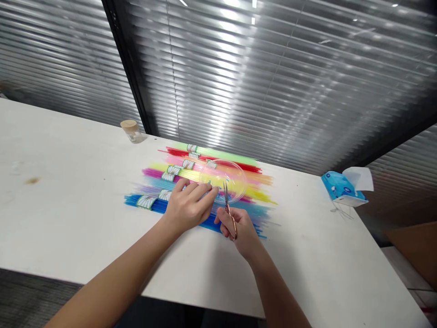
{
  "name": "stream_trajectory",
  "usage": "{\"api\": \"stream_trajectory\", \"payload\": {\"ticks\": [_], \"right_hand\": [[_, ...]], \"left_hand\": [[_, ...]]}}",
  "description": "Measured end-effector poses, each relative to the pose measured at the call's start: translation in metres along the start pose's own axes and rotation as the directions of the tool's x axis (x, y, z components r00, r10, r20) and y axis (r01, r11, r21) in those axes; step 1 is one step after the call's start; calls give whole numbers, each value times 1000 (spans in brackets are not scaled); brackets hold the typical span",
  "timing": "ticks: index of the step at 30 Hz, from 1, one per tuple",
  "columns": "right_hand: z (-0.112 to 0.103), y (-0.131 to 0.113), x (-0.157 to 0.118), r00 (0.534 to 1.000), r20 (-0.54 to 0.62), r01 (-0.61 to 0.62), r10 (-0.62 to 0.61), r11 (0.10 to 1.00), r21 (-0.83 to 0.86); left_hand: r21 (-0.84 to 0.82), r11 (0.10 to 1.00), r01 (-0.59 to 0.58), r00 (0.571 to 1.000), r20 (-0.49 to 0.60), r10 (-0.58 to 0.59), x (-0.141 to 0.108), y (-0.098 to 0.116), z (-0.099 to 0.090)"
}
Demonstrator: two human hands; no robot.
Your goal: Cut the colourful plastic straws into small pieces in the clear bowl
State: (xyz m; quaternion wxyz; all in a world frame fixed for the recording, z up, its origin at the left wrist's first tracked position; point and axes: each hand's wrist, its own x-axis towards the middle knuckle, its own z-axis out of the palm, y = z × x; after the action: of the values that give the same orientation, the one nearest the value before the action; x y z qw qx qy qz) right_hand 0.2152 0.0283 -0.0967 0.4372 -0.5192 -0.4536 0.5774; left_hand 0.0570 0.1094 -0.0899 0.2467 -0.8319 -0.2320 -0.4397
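Observation:
My right hand (pixel 239 230) grips a pair of scissors (pixel 226 200) by copper-coloured handles, the blades pointing away from me. Beside it, my left hand (pixel 190 205) is closed, its fingertips near the blades; whatever it pinches is too small to make out. Just beyond both hands sits a round clear plastic bowl (pixel 239 169) with a few small teal bits in it. Under the hands and bowl lie bundles of thin coloured plastic tubes, among them a blue bundle (pixel 157 206) nearest me and a red bundle (pixel 174 151) farther back. Striped paper bands wrap several bundles.
A clear jar with a tan lid (pixel 131 131) stands at the table's back edge on the left. Toward the right edge is a blue tissue pack (pixel 344 187). Window blinds (pixel 218 82) rise behind the white table (pixel 68 196). A cardboard box (pixel 414 248) is beyond the right edge.

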Motion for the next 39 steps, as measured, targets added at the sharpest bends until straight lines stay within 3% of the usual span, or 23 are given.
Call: {"api": "stream_trajectory", "payload": {"ticks": [14,30,39], "right_hand": [[-1,-3,-1,1000,-12,-9,9,1000,18],[-1,-4,1,998,-61,-15,17,999,29],[-1,1,1,1000,-9,14,-14,1000,19]], "left_hand": [[18,999,-35,999,-16,35,2,0,0],[46,999,17,1000,3,-18,-1,0,0],[16,1000,1,1000,6,-1,-2,-1,1]]}}
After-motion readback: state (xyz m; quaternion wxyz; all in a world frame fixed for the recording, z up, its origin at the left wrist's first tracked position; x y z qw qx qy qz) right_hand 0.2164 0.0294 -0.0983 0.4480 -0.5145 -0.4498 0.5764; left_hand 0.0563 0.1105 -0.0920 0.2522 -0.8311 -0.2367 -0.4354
